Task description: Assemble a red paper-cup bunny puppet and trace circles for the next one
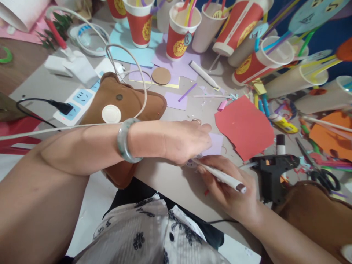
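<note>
My right hand (231, 185) grips a white marker pen (224, 176) with a dark brown end, its tip pointing left towards my left hand. Across the desk from the left reaches my left hand (178, 141), a jade-like bangle (126, 141) on its wrist and a ring on one finger. Its fingers are curled and pressed down on a small purple paper piece (192, 161) that shows at the pen tip, mostly hidden. A purple paper sheet (216, 143) sticks out beyond the knuckles. Just past it lies a red paper piece (244, 126).
A brown plush pouch (118, 95) lies under my left forearm, beside a power strip (73, 108) with cables. Several red paper cups (178, 33) with straws stand at the back. On the right are a black glue gun (271, 172) and scissors (316, 168). Another marker (203, 75) lies ahead.
</note>
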`<state>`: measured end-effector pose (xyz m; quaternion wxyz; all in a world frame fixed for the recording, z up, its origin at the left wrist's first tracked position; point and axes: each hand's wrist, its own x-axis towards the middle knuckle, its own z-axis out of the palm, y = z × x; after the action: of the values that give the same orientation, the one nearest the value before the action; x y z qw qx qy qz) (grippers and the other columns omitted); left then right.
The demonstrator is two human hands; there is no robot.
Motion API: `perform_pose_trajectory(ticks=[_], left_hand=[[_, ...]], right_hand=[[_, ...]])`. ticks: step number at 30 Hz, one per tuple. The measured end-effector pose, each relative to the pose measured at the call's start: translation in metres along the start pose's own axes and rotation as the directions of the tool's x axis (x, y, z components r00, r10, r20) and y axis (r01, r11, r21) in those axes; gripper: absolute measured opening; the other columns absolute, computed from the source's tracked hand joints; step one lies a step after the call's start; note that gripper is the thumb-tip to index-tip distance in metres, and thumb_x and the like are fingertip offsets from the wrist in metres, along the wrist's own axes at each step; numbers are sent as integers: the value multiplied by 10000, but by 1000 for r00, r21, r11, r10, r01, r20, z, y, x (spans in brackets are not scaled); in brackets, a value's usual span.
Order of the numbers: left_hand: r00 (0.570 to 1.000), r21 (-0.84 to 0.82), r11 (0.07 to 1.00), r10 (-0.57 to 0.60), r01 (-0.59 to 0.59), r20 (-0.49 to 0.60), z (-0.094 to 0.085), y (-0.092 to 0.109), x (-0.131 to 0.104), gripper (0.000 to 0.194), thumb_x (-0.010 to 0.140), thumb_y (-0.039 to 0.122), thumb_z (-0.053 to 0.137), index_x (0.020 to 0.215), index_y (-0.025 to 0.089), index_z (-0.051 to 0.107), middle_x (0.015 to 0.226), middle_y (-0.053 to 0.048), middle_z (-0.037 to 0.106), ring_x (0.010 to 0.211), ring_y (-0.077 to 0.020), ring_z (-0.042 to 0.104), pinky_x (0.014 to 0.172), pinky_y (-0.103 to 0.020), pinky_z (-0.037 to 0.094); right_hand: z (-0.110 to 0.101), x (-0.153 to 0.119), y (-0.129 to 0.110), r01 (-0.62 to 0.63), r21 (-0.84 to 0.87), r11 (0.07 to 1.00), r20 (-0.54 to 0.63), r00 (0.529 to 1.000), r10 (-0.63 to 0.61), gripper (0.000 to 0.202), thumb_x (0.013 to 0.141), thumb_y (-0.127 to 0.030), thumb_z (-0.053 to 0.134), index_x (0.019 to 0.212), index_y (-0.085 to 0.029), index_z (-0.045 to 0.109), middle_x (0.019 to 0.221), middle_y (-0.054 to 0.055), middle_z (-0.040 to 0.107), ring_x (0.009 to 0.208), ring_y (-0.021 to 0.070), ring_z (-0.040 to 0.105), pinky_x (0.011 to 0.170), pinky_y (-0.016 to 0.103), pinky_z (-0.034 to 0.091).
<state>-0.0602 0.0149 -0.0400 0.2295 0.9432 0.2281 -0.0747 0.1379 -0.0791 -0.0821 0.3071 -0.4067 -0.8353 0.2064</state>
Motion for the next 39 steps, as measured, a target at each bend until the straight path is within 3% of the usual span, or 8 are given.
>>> perform_pose_trajectory(ticks=[3, 6, 14, 18, 21, 26, 30, 39], left_hand=[[999, 35, 999, 38, -39, 21, 0, -1, 1, 32, 855, 182, 648, 829, 180, 666, 1036, -100, 623, 958, -242, 557, 895, -350, 446], [999, 54, 997, 47, -48, 25, 1, -1, 1, 134, 894, 193, 604, 766, 171, 634, 982, -119, 597, 941, -264, 561, 875, -392, 451], [1000, 48, 999, -22, 22, -14, 4, 3, 1, 54, 870, 205, 657, 833, 166, 660, 1029, -105, 624, 912, -241, 557, 852, -367, 462], [1000, 46, 999, -12, 13, -12, 5, 1, 1, 32, 875, 181, 657, 893, 157, 667, 1107, -128, 633, 954, -256, 582, 878, -372, 462], [1000, 40, 999, 5, -5, -1, 3, 1, -1, 54, 878, 166, 655, 931, 159, 662, 1151, -131, 639, 997, -253, 596, 906, -349, 459], [1000, 96, 995, -2, -1, 23, 2, 2, -4, 148, 879, 156, 648, 1027, 153, 657, 1209, -141, 630, 1083, -269, 587, 982, -352, 443], [997, 105, 992, 70, -68, -17, 2, -1, -4, 127, 904, 155, 592, 1011, 144, 660, 1162, -141, 641, 1051, -266, 570, 974, -354, 440], [999, 27, 998, 50, -50, 1, 1, -1, -1, 117, 878, 104, 535, 914, 135, 642, 1072, -146, 610, 902, -243, 564, 874, -367, 453]], right_hand=[[-3, 4, 0, -78, 86, 993, 17, 997, 77, 64, 983, -183, 642, 1031, -226, 647, 809, 25, 747, 608, 156, 713, 530, 250, 579], [-5, 7, 2, -138, 127, 982, 45, 990, 133, 28, 996, -205, 633, 993, -209, 661, 811, 32, 744, 624, 152, 708, 530, 246, 573], [-8, 11, 6, -144, 127, 981, 76, 988, 135, 59, 997, -209, 621, 951, -202, 659, 820, 38, 738, 625, 147, 697, 534, 233, 549], [-11, 10, 2, -67, 69, 995, 14, 998, 67, 33, 972, -191, 638, 970, -220, 654, 774, 25, 726, 576, 149, 677, 500, 239, 528], [-11, 7, 2, 70, -21, 997, -11, 997, -71, 112, 946, -159, 645, 1028, -235, 651, 791, 29, 731, 638, 176, 700, 544, 274, 544], [-8, 4, 8, 305, -150, 941, 67, 952, -298, 177, 964, -169, 628, 1130, -227, 647, 860, 62, 754, 674, 210, 696, 576, 345, 543], [-8, 7, 8, 388, -226, 894, 113, 922, -371, 196, 966, -128, 603, 1130, -228, 642, 875, 59, 752, 688, 204, 684, 597, 347, 546], [-7, 10, 3, 464, -350, 814, 210, 885, -415, 326, 1041, -127, 311, 1132, -184, 619, 886, 108, 736, 740, 231, 649, 612, 373, 519]])
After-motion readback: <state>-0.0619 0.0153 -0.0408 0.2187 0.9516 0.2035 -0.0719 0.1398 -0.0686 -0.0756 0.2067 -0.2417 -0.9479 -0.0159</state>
